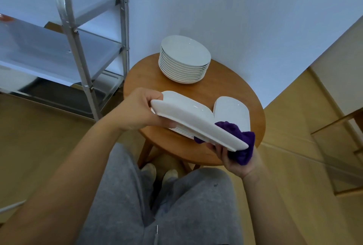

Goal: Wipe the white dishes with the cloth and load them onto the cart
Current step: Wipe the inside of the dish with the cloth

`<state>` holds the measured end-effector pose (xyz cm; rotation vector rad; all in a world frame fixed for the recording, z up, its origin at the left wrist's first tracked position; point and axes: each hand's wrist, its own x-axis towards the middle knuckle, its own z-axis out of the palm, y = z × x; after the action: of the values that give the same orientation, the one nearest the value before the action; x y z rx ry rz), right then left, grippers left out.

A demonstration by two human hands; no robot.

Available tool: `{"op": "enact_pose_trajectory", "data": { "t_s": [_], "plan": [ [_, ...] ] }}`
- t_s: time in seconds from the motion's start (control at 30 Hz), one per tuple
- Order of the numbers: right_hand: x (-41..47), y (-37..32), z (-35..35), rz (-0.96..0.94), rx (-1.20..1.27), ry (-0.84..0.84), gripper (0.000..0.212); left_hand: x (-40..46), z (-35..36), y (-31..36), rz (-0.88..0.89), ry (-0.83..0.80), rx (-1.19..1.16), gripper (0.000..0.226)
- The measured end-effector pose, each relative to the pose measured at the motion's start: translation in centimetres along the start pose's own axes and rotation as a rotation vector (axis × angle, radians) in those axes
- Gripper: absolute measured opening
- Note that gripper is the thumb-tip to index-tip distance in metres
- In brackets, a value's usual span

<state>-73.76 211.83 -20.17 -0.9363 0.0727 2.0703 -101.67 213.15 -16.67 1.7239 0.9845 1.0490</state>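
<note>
Fingers first: the left hand (140,107) curls round the far corner of a white rectangular dish (196,121), thumb on top, mid-frame. Lower right, the right hand (231,156) pinches the purple cloth (243,146) against the dish's near end, fingers under, cloth bunched over the rim. She's wiping, I'd say. Beneath sits the wooden table (149,76) with more rectangular dishes (231,111) and round plates (184,58). Next: carry it to the cart (78,48), upper left.
</note>
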Motion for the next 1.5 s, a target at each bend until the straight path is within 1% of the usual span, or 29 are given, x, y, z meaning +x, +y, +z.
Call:
{"op": "enact_pose_trajectory", "data": {
  "t_s": [0.03, 0.13, 0.17, 0.23, 0.3, 0.37, 0.4, 0.47, 0.57, 0.6, 0.63, 0.67, 0.7, 0.73, 0.8, 0.9, 0.93, 1.0, 1.07, 1.13, 1.2, 1.23, 1.3, 1.33, 1.4, 1.47, 1.5],
  "plan": [
    [-0.1, -0.1, 0.0, 0.002, 0.047, -0.009, 0.120, -0.1, 0.2, 0.0, 0.005, 0.000, -0.016, 0.031],
    [0.2, -0.3, -0.6, -0.012, 0.128, 0.002, 0.076, -0.2, 0.7, 0.3, 0.012, -0.006, -0.096, 0.032],
    [0.3, -0.4, -0.8, -0.006, 0.132, -0.008, 0.067, -0.3, 0.9, 0.3, 0.004, -0.009, -0.127, 0.035],
    [0.1, -0.8, -0.8, 0.012, 0.104, -0.053, 0.059, -0.5, 1.3, 0.1, -0.033, -0.006, -0.197, 0.040],
    [-0.2, -1.2, -0.5, -0.027, 0.074, -0.097, 0.053, -0.9, 1.6, -0.3, -0.060, 0.013, -0.221, 0.037],
    [-0.8, -1.7, 0.0, -0.142, -0.020, -0.137, 0.046, -1.4, 1.8, -0.6, -0.094, 0.075, -0.271, 0.034],
    [-1.2, -2.1, 0.2, -0.220, -0.083, -0.156, 0.046, -1.5, 1.9, -0.8, -0.116, 0.139, -0.343, 0.034],
    [-1.8, -2.9, 0.2, -0.361, -0.187, -0.168, 0.047, -1.6, 2.0, -1.0, -0.160, 0.293, -0.581, 0.036],
    [-2.0, -3.1, 0.2, -0.623, -0.339, -0.077, 0.031, -1.6, 2.7, -1.1, -0.237, 0.449, -0.898, 0.035],
    [-1.7, -2.8, 0.5, -0.714, -0.381, -0.035, 0.031, -1.6, 3.1, -1.0, -0.269, 0.470, -0.956, 0.032],
    [-1.3, -2.4, 1.1, -0.805, -0.428, 0.003, 0.038, -1.6, 3.5, -0.9, -0.295, 0.473, -0.967, 0.029],
    [-0.8, -2.0, 1.6, -0.879, -0.470, 0.033, 0.049, -1.6, 4.1, -0.8, -0.310, 0.457, -0.932, 0.031],
    [-0.3, -1.6, 2.2, -0.928, -0.502, 0.057, 0.059, -1.5, 4.7, -0.6, -0.314, 0.428, -0.874, 0.037],
    [0.1, -1.2, 2.9, -0.970, -0.541, 0.084, 0.064, -1.5, 5.2, -0.4, -0.317, 0.406, -0.818, 0.046],
    [0.6, -0.6, 3.7, -1.074, -0.696, 0.165, 0.060, -1.2, 5.8, 0.1, -0.336, 0.407, -0.753, 0.054],
    [1.0, 0.8, 4.7, -1.247, -1.026, 0.338, 0.061, -0.8, 6.1, 1.0, -0.350, 0.435, -0.652, 0.051],
    [1.2, 1.3, 5.1, -1.282, -1.119, 0.359, 0.062, -0.6, 6.4, 1.1, -0.357, 0.438, -0.596, 0.049],
    [1.6, 2.9, 6.5, -1.282, -1.235, 0.290, 0.057, -0.4, 7.5, 1.2, -0.376, 0.438, -0.497, 0.041],
    [1.8, 4.7, 7.9, -1.308, -1.362, 0.219, 0.058, -0.4, 8.3, 1.1, -0.400, 0.464, -0.466, 0.041],
    [1.9, 6.2, 9.0, -1.362, -1.493, 0.182, 0.065, -0.5, 8.7, 0.9, -0.354, 0.499, -0.479, 0.044],
    [1.9, 7.4, 9.7, -1.383, -1.554, 0.162, 0.066, -0.6, 8.6, 0.7, -0.260, 0.529, -0.478, 0.030],
    [1.9, 7.9, 9.9, -1.385, -1.576, 0.150, 0.066, -0.6, 8.6, 0.5, -0.239, 0.555, -0.504, 0.026],
    [1.8, 9.0, 10.0, -1.389, -1.624, 0.119, 0.065, -0.5, 8.1, 0.4, -0.269, 0.585, -0.593, 0.030],
    [1.7, 9.5, 9.7, -1.407, -1.649, 0.098, 0.063, -0.5, 7.9, 0.4, -0.281, 0.591, -0.646, 0.028],
    [1.6, 10.0, 8.9, -1.496, -1.697, 0.076, 0.059, -0.6, 7.5, 0.4, -0.257, 0.590, -0.704, 0.022],
    [1.7, 9.3, 7.8, -1.595, -1.711, 0.107, 0.054, -0.7, 7.2, 0.7, -0.288, 0.574, -0.850, 0.034],
    [1.7, 8.7, 7.3, -1.613, -1.697, 0.132, 0.052, -0.7, 7.2, 0.7, -0.298, 0.576, -0.878, 0.038]
  ]
}}
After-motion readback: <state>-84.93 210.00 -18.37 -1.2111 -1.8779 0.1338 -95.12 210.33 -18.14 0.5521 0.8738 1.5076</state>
